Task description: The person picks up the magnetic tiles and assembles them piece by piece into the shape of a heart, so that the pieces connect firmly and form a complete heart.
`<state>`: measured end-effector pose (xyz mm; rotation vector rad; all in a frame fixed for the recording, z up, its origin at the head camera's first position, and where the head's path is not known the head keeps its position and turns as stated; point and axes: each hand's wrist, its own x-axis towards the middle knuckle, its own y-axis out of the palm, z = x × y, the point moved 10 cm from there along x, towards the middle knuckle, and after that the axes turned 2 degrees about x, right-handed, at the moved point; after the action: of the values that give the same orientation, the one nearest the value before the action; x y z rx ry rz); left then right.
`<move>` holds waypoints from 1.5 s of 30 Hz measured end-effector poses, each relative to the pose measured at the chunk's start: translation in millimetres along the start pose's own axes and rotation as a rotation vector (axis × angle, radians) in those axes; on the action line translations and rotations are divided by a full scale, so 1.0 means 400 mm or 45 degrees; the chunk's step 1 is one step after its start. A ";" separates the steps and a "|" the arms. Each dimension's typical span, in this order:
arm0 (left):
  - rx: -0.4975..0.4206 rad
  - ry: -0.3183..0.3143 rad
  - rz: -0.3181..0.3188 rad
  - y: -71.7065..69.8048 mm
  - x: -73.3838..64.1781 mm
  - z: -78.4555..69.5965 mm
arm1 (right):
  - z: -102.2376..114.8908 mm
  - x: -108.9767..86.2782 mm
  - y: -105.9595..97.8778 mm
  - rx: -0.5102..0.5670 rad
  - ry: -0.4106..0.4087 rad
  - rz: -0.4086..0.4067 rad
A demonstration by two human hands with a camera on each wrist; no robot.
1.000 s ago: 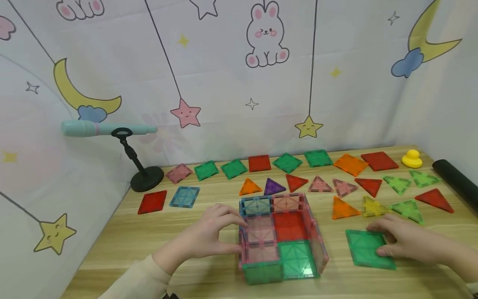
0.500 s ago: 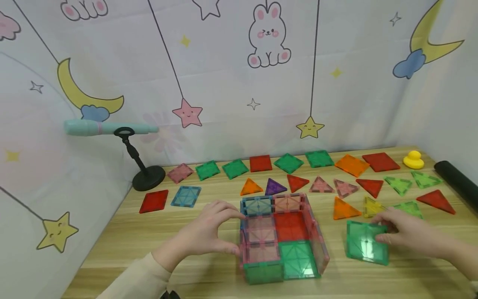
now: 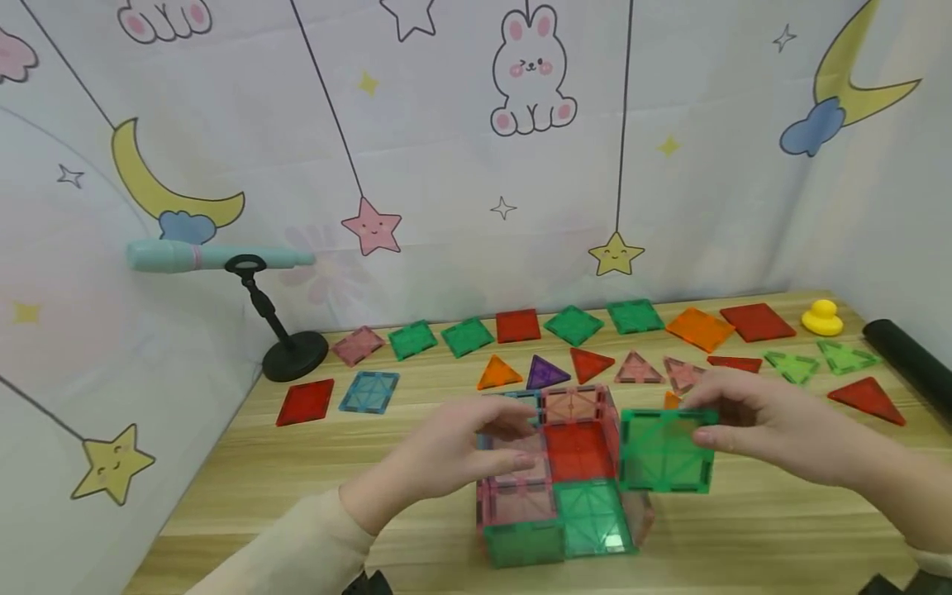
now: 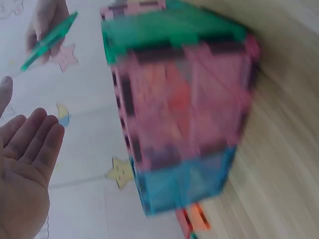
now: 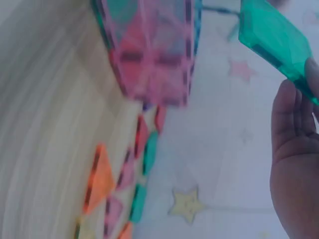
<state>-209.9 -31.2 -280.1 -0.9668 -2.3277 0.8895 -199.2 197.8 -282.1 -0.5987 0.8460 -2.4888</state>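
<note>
A box of see-through magnetic tiles (image 3: 524, 542) stands on the table, with pink, blue and green walls and red and green squares inside. Part of its front is without a wall. My right hand (image 3: 781, 430) pinches a green square magnetic tile (image 3: 662, 453) between thumb and fingers, raised beside the box's right wall and partly covering it. The left hand (image 3: 449, 450) hovers over the box's left side, fingers loosely bent and holding nothing. In the left wrist view that palm (image 4: 25, 174) is apart from the pink wall (image 4: 164, 109).
Loose square tiles (image 3: 518, 325) line the back of the table, with triangle tiles (image 3: 548, 372) before them. A red tile (image 3: 306, 402) and a blue tile (image 3: 369, 391) lie left. A microphone stand (image 3: 293, 355), a yellow duck (image 3: 821, 318) and a black cylinder (image 3: 907, 364) stand around the edges.
My right hand has lifted the green square tile off the table and brought it left to the box. My left hand has moved from the left wall to over the box.
</note>
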 end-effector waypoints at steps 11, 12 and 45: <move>-0.135 0.149 0.061 0.097 0.032 -0.064 | 0.077 0.041 0.160 0.177 -0.155 0.203; -0.119 0.153 0.063 0.102 0.032 -0.063 | 0.076 0.040 0.163 0.177 -0.163 0.203; 0.098 0.123 0.161 0.118 -0.013 0.014 | 0.080 -0.010 0.226 -0.166 -0.546 0.089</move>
<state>-189.0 -11.6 -318.6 -1.1089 -2.1554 0.9532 -155.0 120.5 -318.6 -1.0794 0.8418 -2.1366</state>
